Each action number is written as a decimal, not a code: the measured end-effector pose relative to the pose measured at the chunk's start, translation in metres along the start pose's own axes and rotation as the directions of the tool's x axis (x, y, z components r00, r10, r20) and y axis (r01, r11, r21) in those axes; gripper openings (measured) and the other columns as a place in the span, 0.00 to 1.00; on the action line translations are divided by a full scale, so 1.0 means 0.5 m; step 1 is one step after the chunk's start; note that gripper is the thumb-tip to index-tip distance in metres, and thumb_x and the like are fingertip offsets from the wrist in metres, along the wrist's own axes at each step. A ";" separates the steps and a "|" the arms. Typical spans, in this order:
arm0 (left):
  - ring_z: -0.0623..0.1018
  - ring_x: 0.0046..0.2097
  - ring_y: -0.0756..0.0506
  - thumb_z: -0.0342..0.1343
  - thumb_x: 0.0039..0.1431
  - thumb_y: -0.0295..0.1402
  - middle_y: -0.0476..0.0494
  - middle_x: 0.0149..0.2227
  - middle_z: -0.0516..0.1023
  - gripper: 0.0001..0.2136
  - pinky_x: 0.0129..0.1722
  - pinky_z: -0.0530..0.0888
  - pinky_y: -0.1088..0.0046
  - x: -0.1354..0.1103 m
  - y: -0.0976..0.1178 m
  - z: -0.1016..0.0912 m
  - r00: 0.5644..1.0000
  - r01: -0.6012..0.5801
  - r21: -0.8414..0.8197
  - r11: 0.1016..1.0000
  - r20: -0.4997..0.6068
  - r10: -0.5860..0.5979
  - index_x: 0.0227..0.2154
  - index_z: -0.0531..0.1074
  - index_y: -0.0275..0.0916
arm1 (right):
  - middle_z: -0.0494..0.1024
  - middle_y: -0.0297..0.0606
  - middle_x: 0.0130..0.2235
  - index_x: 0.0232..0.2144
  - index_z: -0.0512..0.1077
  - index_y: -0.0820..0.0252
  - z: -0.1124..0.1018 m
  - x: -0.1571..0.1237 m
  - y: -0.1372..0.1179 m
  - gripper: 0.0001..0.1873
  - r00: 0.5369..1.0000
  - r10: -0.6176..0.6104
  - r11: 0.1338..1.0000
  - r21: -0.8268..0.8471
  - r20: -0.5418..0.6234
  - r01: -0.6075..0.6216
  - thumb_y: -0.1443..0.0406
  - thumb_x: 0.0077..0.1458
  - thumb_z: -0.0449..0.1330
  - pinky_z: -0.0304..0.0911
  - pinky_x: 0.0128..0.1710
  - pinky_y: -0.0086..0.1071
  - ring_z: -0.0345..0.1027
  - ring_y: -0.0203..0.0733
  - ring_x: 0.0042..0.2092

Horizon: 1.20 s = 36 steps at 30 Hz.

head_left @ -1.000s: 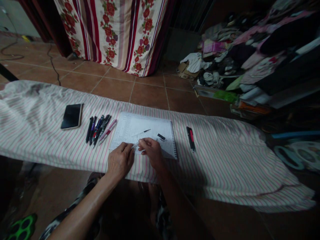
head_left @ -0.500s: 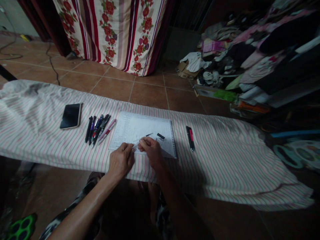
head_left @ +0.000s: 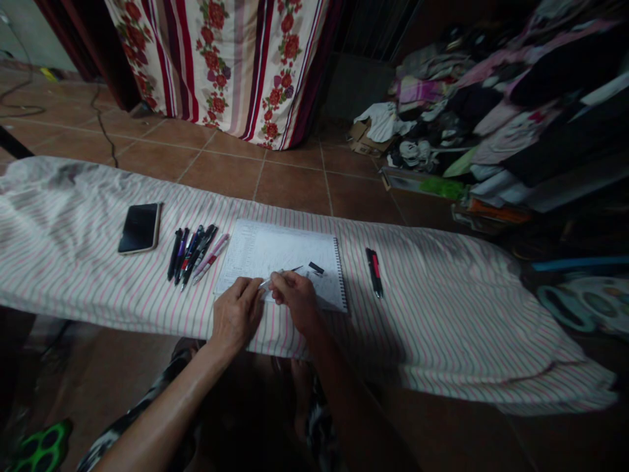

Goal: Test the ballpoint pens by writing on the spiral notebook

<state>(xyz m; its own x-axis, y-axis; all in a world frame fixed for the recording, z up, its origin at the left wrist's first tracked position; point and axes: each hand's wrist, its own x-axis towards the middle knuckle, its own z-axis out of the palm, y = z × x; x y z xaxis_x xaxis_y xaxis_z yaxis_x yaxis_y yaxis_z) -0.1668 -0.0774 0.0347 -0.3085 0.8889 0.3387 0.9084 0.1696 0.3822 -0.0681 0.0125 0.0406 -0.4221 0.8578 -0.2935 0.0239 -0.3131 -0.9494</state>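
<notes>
My left hand (head_left: 236, 314) and my right hand (head_left: 295, 297) meet over the near edge of a spiral notebook (head_left: 275, 252) lying on a striped cloth-covered board (head_left: 442, 308). Both hands pinch a thin clear pen part (head_left: 266, 282) between them. A dark-tipped refill (head_left: 293, 269) pokes out just beyond my right fingers. A small black pen piece (head_left: 316, 267) lies on the page to the right of it.
Several pens (head_left: 195, 253) lie in a row left of the notebook, with a black phone (head_left: 140, 227) further left. A black and a red pen (head_left: 374, 271) lie to the right. Beyond are tiled floor, a floral curtain (head_left: 236, 59) and piled clothes (head_left: 466, 111).
My hands have shifted slightly up the page, and the refill now sits at my right fingertips instead of lying apart on the paper.
</notes>
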 end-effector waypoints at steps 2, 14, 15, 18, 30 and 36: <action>0.74 0.35 0.49 0.42 0.62 0.35 0.44 0.37 0.74 0.13 0.32 0.68 0.76 0.000 0.001 -0.001 1.000 -0.013 -0.038 0.999 0.006 0.013 0.44 0.69 0.40 | 0.66 0.27 0.15 0.17 0.67 0.62 0.000 0.000 0.000 0.14 0.999 -0.046 0.999 -0.026 0.016 0.046 0.57 0.43 0.61 0.52 0.17 0.24 0.55 0.27 0.17; 0.75 0.32 0.48 0.42 0.62 0.34 0.44 0.34 0.75 0.14 0.31 0.69 0.75 -0.005 0.003 0.003 0.999 -0.032 -0.051 0.998 0.020 0.033 0.42 0.70 0.36 | 0.58 0.24 0.13 0.16 0.64 0.60 0.002 0.003 0.010 0.15 0.993 -0.121 0.987 -0.104 -0.011 0.119 0.57 0.45 0.58 0.45 0.17 0.25 0.48 0.28 0.16; 0.75 0.31 0.48 0.42 0.62 0.34 0.44 0.34 0.75 0.14 0.30 0.69 0.75 -0.005 0.005 0.004 1.000 -0.028 -0.063 0.998 0.012 0.029 0.42 0.70 0.36 | 0.58 0.24 0.13 0.16 0.64 0.60 0.003 0.002 0.010 0.15 0.992 -0.127 0.986 -0.107 -0.016 0.125 0.57 0.46 0.58 0.45 0.18 0.25 0.48 0.28 0.17; 0.75 0.30 0.48 0.43 0.62 0.34 0.45 0.31 0.75 0.14 0.28 0.69 0.75 -0.004 0.008 0.008 1.000 -0.002 -0.089 0.996 -0.007 0.002 0.40 0.72 0.36 | 0.58 0.24 0.14 0.17 0.63 0.60 0.007 -0.003 0.008 0.15 0.989 -0.146 0.983 -0.116 -0.023 0.142 0.57 0.46 0.57 0.46 0.19 0.25 0.48 0.28 0.18; 0.75 0.33 0.47 0.42 0.62 0.35 0.43 0.31 0.75 0.15 0.33 0.71 0.73 0.000 -0.008 0.010 1.000 0.012 -0.177 0.984 0.000 -0.012 0.41 0.71 0.34 | 0.67 0.29 0.22 0.30 0.68 0.61 -0.011 0.009 0.007 0.13 0.979 -0.122 0.988 -0.075 0.165 0.136 0.57 0.47 0.56 0.51 0.19 0.24 0.54 0.28 0.20; 0.75 0.32 0.47 0.42 0.62 0.35 0.44 0.32 0.75 0.14 0.31 0.71 0.74 -0.002 -0.007 0.009 1.000 -0.010 -0.150 0.989 0.012 0.012 0.41 0.71 0.36 | 0.65 0.28 0.18 0.23 0.67 0.61 -0.020 0.007 -0.003 0.13 0.991 -0.102 0.983 -0.143 0.090 0.114 0.56 0.45 0.58 0.50 0.18 0.25 0.54 0.29 0.18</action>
<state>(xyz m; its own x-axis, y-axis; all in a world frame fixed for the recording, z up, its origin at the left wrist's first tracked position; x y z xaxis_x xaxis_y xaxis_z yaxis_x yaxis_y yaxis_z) -0.1682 -0.0770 0.0291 -0.2942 0.8958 0.3332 0.8590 0.0950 0.5031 -0.0605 0.0202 0.0397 -0.5019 0.8451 -0.1844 0.1047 -0.1523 -0.9828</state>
